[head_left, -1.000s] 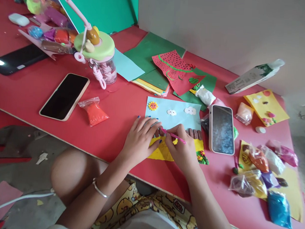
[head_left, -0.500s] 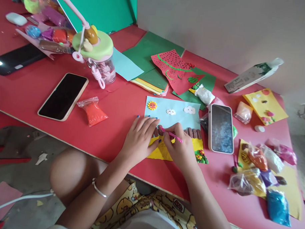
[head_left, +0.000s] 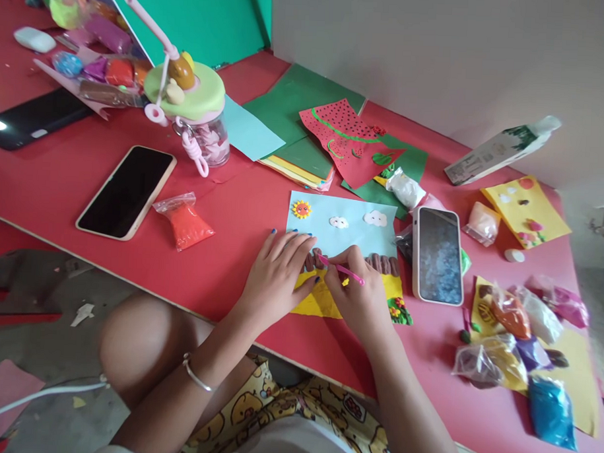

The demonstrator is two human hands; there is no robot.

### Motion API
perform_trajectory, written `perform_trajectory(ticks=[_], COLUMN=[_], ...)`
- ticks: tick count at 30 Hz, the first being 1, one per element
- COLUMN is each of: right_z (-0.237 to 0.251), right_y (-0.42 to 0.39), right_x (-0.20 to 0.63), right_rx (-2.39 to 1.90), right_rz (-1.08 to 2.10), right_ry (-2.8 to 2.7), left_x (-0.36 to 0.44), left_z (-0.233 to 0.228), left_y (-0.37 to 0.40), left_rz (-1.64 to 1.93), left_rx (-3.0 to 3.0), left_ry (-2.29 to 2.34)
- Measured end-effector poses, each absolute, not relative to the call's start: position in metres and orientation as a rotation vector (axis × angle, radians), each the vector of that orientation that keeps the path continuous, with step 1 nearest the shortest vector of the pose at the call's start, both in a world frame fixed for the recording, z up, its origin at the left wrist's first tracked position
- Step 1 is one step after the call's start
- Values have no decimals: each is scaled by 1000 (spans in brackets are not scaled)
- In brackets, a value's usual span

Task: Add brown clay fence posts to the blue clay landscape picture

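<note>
A light-blue sheet of paper [head_left: 341,238] lies in front of me, bearing a clay sun [head_left: 301,209], two white clay clouds [head_left: 375,218], a row of brown clay strips [head_left: 382,264] and a yellow clay band [head_left: 319,301]. At its lower right corner are green leaves with small red and yellow flowers [head_left: 399,310]. My left hand [head_left: 278,275] rests flat on the sheet's left side, fingers spread. In my right hand [head_left: 354,288] is a pink clay modelling tool [head_left: 352,276], pinched between the fingers. Its tip touches the brown strips near the left fingertips.
Right of the sheet lies a white-cased phone [head_left: 438,254], with several bags of clay [head_left: 508,359] beyond. On the left are a dark-screened phone [head_left: 126,192], a bag of red clay [head_left: 184,221] and a lidded cup with straw [head_left: 201,124]. A carton [head_left: 500,151] lies behind.
The pink tool's rear end has shifted slightly right and down as my right hand moved a little. My left hand stays in place.
</note>
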State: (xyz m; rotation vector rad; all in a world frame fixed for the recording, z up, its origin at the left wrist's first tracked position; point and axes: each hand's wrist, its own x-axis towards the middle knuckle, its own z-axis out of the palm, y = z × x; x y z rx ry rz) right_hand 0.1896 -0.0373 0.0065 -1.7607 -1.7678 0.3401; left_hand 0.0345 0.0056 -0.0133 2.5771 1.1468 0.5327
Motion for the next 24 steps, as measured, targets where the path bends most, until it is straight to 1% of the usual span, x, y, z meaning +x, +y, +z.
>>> perform_trajectory(ticks=[24], right_z=[11], right_y=[-42], right_x=[191], right_rx=[-1787], right_rz=[402], right_ry=[-1762], left_x=[33], left_z=[-13], left_y=[5], left_rz=[531], left_rx=[2578], left_ry=[1144])
